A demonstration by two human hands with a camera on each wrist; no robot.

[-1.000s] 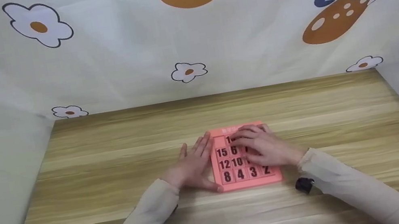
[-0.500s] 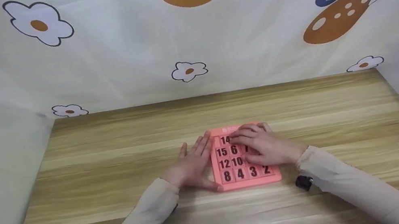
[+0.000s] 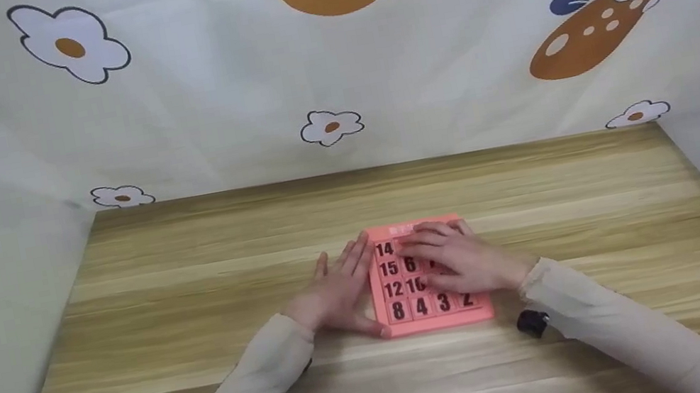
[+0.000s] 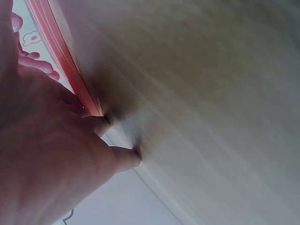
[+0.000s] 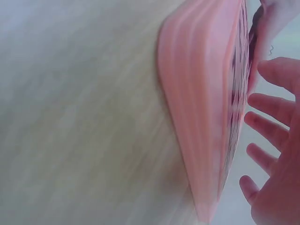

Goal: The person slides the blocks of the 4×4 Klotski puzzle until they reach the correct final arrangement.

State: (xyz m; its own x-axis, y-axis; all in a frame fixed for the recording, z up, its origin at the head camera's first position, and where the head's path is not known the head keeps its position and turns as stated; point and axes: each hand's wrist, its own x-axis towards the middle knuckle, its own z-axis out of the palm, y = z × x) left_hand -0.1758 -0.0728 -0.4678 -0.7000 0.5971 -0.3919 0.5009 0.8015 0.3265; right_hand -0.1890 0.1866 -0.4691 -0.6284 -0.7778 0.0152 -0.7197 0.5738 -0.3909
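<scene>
A pink sliding number puzzle (image 3: 440,322) lies flat on the table, its tiles printed with black numerals. My left hand (image 3: 338,292) rests along the puzzle's left edge, fingers straight and thumb at the near left corner. In the left wrist view, its fingers (image 4: 124,158) reach the tabletop beside the pink rim (image 4: 58,51). Over the right part of the tiles is my right hand (image 3: 473,260), hiding several of them. Its fingertips are near the top row, just right of tile 14 (image 3: 384,249). The right wrist view has the loosely spread fingers (image 5: 272,110) facing the tiles.
The wood-grain table (image 3: 201,251) extends around the puzzle. A pale cloth wall (image 3: 218,104) with flower and rabbit prints stands behind, with side walls left and right. A small black device (image 3: 532,323) sits at the right sleeve.
Tile 14 has slid left along the top row into the top left corner. My right fingertips have shifted slightly left with it. My left hand has stayed in place.
</scene>
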